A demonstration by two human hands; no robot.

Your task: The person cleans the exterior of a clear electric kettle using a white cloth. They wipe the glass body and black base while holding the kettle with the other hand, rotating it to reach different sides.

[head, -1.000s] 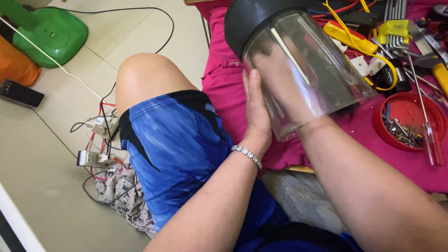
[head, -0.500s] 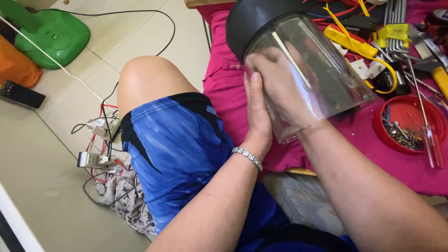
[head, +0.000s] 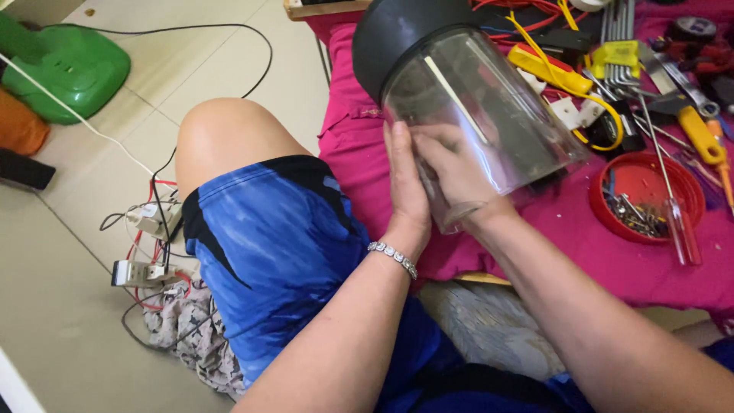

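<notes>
A clear plastic jar (head: pixel 497 115) with a black base (head: pixel 397 38) is held tilted above a pink cloth (head: pixel 612 260). My left hand (head: pixel 405 191) presses flat against the jar's outer wall near its open end. My right hand (head: pixel 459 172) reaches inside the jar through the open mouth, fingers seen through the clear wall. A silver bracelet (head: pixel 394 256) sits on my left wrist. What the fingers inside touch is hidden.
A red lid (head: pixel 650 199) with screws and a clear-handled screwdriver (head: pixel 677 222) lie at right, with hex keys (head: pixel 615 38), yellow tools and wires behind. My knee in blue shorts (head: pixel 260 229) is at centre. Wired parts (head: pixel 145 268) and a green object (head: pixel 69 69) lie on the floor.
The jar and both hands have barely shifted; my right hand's fingers have moved slightly inside the jar.
</notes>
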